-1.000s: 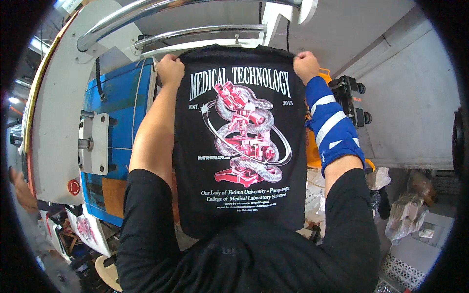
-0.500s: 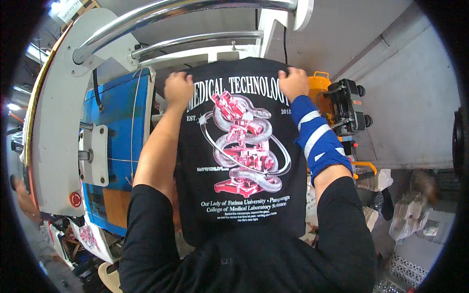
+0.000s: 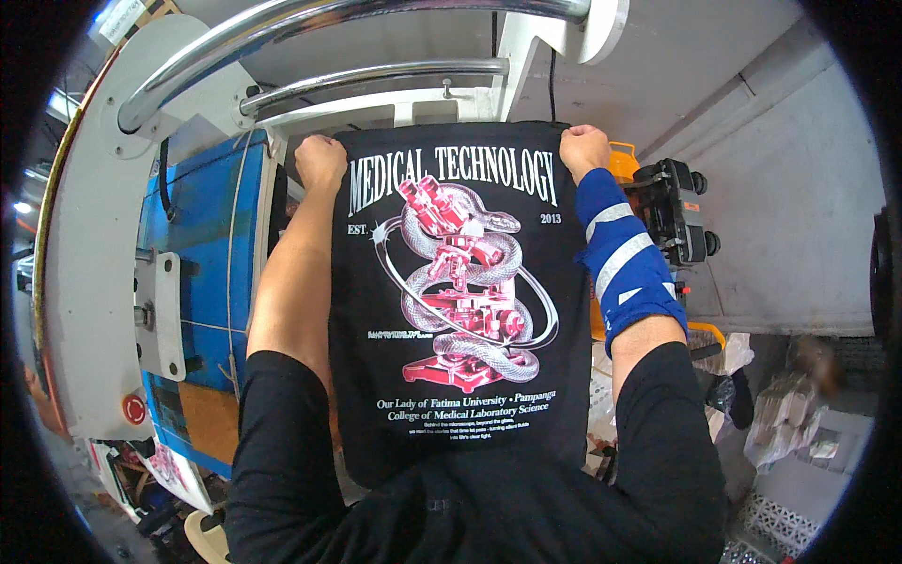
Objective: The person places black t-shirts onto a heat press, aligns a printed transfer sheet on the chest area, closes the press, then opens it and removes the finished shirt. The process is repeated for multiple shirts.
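Observation:
A black printed T-shirt [image 3: 376, 404] is spread out in front of me, with white lettering and a pink and silver picture of a snake around a microscope. My left hand [image 3: 320, 162] is closed on its far left corner. At the far right corner my right hand [image 3: 584, 150] grips the cloth in the same way. Between the two fists the far edge runs nearly straight. A blue sleeve with white stripes [image 3: 625, 254] covers my right forearm. Whatever supports the shirt underneath is hidden.
White machine framing with a chrome bar [image 3: 357, 19] crosses beyond the shirt. On the left stand a blue panel [image 3: 202, 282] and a white side plate with a red button [image 3: 134, 408]. To the right are a black wheeled device [image 3: 672, 207], a yellow frame, and plastic-wrapped stacks [image 3: 785, 414].
Both my hands have moved outward to the shirt's far corners, and their fingers have closed on the cloth. The far edge is now straighter and the print lies flatter.

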Available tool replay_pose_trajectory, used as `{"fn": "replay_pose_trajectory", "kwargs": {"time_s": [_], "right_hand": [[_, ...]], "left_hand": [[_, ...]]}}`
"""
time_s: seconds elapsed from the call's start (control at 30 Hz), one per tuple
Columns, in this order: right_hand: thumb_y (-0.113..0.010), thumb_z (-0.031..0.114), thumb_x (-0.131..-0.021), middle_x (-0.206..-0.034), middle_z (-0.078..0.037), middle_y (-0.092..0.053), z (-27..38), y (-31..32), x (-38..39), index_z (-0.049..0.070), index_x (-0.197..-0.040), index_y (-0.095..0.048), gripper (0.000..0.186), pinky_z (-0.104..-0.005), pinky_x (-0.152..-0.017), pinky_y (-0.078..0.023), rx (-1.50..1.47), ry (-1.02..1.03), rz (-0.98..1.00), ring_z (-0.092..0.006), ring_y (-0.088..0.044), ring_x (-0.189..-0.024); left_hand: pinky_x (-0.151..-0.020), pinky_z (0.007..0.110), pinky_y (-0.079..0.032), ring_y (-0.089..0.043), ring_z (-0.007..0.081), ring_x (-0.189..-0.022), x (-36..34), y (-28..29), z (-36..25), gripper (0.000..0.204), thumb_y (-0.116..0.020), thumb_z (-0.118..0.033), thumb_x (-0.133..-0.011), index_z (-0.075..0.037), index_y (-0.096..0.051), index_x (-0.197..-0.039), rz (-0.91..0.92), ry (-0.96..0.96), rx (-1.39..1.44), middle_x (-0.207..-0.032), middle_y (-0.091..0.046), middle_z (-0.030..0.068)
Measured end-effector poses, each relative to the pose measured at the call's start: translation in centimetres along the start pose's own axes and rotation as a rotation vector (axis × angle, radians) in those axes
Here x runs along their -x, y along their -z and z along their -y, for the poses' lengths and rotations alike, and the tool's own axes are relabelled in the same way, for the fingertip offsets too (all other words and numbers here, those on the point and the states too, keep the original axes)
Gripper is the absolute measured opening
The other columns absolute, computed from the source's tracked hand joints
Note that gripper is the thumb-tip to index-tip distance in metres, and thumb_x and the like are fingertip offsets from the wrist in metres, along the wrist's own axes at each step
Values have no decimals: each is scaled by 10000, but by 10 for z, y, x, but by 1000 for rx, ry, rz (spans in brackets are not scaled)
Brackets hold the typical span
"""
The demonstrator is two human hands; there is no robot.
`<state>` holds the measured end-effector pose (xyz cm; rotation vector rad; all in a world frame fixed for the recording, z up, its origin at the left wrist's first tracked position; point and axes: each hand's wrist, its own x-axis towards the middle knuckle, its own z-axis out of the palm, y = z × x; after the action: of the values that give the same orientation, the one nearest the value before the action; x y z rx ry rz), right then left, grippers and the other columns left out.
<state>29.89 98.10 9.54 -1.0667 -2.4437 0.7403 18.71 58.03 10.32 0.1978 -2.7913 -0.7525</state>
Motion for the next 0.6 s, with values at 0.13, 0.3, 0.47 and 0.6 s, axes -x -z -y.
{"fn": "replay_pose_trajectory", "kwargs": {"time_s": [0.13,0.3,0.47,0.6], "right_hand": [[-700,261,-865,-1230,-138,-658,34,6,53,97,-1134,-700,315,-517,-946,-501,282,532,-174,-352,-619,-1149],[-631,371,-923,-1214,-169,-641,59,-23,115,80,-1196,-664,401,-609,-1120,-348,169,848,160,-367,-578,-1209],[-553,452,-969,-1361,-190,-581,63,-5,114,85,-1303,-629,501,-645,-1177,-256,299,631,244,-403,-488,-1343],[-496,524,-1000,-1630,-215,-328,32,21,131,54,-1511,-460,695,-643,-1225,-134,387,536,171,-417,-220,-1536]], "left_hand": [[-879,486,-555,-691,382,-1014,23,4,-22,273,-697,-199,-866,-45,-751,-1085,-150,-452,-199,-1096,-724,202],[-1029,487,-476,-634,348,-1137,94,-23,-75,294,-572,-210,-957,-63,-704,-1174,153,-897,47,-1169,-687,151],[-1120,577,-381,-582,375,-1235,79,-9,-41,362,-578,-266,-985,-72,-658,-1279,191,-671,-153,-1293,-642,147],[-1169,629,-292,-466,435,-1353,109,22,-17,478,-565,-298,-1003,-37,-542,-1403,-35,-661,-172,-1419,-543,211]]}}
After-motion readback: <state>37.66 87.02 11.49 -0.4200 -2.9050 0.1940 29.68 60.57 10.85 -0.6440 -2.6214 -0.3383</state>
